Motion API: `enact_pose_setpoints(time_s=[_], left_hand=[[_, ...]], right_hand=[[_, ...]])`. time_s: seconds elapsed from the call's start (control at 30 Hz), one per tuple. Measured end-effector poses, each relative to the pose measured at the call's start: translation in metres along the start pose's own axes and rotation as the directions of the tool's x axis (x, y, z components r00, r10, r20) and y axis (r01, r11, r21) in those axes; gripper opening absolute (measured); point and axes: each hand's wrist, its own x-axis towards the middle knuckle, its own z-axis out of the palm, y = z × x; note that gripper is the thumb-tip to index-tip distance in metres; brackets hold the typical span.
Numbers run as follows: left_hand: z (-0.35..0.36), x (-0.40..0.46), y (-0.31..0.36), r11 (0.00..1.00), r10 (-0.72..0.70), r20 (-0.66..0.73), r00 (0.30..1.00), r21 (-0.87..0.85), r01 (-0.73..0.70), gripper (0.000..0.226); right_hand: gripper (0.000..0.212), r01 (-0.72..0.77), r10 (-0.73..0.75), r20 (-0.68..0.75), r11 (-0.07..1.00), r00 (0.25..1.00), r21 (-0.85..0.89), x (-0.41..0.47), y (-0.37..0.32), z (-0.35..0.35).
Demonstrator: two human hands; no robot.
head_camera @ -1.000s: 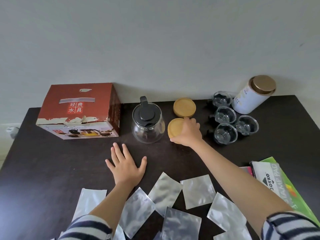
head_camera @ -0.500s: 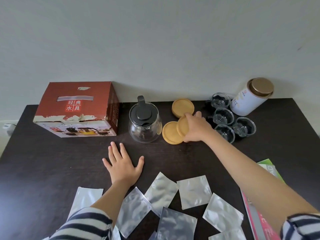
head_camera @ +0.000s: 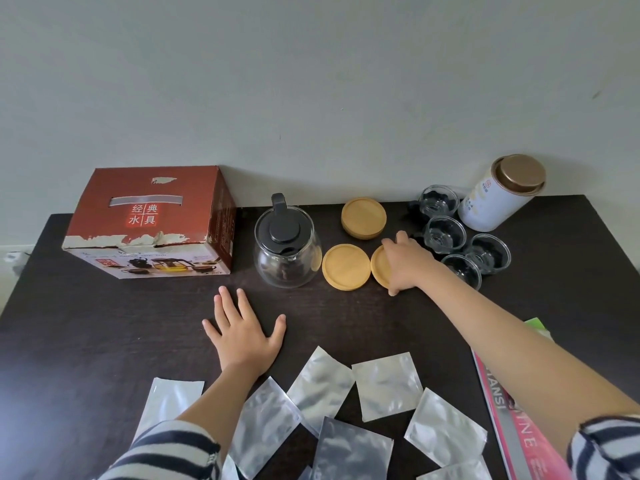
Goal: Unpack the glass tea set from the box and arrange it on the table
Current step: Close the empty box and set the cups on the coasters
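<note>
The right hand (head_camera: 405, 265) reached across the dark table (head_camera: 86, 341) and gripped a round bamboo coaster (head_camera: 379, 266), its fingers curled over the far edge and its thumb down at the near edge, so that most of the disc lay hidden beneath the palm. Just left of it, almost touching, a second bamboo coaster (head_camera: 345, 267) lay flat and uncovered, and behind the pair sat a small stack of coasters (head_camera: 363, 218). The left hand (head_camera: 242, 332) rested palm down on the tabletop with fingers straight and spread, grasping nothing. A glass teapot (head_camera: 287, 249) with a black lid stood just left of the coasters, and the red cardboard box (head_camera: 152, 221) sat closed farther left, near the wall. Four small glass cups (head_camera: 446, 233) clustered to the right of the grasping hand, the nearest partly hidden by the wrist, with a white tea canister (head_camera: 502, 192) capped in bronze behind them. Silver foil pouches (head_camera: 384, 386) lay scattered along the near edge between the two striped sleeves, and a pink printed packet (head_camera: 505, 410) lay at the right, partly under the forearm.
</note>
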Motion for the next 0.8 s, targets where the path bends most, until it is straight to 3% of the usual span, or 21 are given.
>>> enact_pose_setpoints(time_s=[0.23,0.33,0.47,0.6,0.8], left_hand=[[0.000,0.000,0.000,1.000,-0.003,0.005,1.000,0.002,0.003,0.097],[0.001,0.000,0.000,1.000,0.001,-0.002,1.000,0.000,-0.001,0.099],[0.000,0.000,0.000,1.000,0.002,0.002,1.000,0.009,-0.002,0.099],[0.000,-0.001,0.000,1.000,0.001,0.015,1.000,0.006,-0.001,0.100],[0.001,0.000,0.000,1.000,0.001,0.015,1.000,-0.004,-0.001,0.099]], right_hand=[[0.106,0.019,-0.019,-0.024,1.000,1.000,0.003,0.007,0.004,0.003],[0.098,0.031,-0.026,-0.041,0.991,0.999,0.127,0.014,0.005,-0.003],[0.078,0.046,0.018,-0.169,0.930,0.985,0.365,0.032,0.003,-0.020],[0.090,0.000,0.135,-0.231,0.862,0.964,0.507,0.056,-0.012,-0.029],[0.106,-0.115,0.226,-0.175,0.866,0.958,0.486,0.079,-0.035,-0.029]])
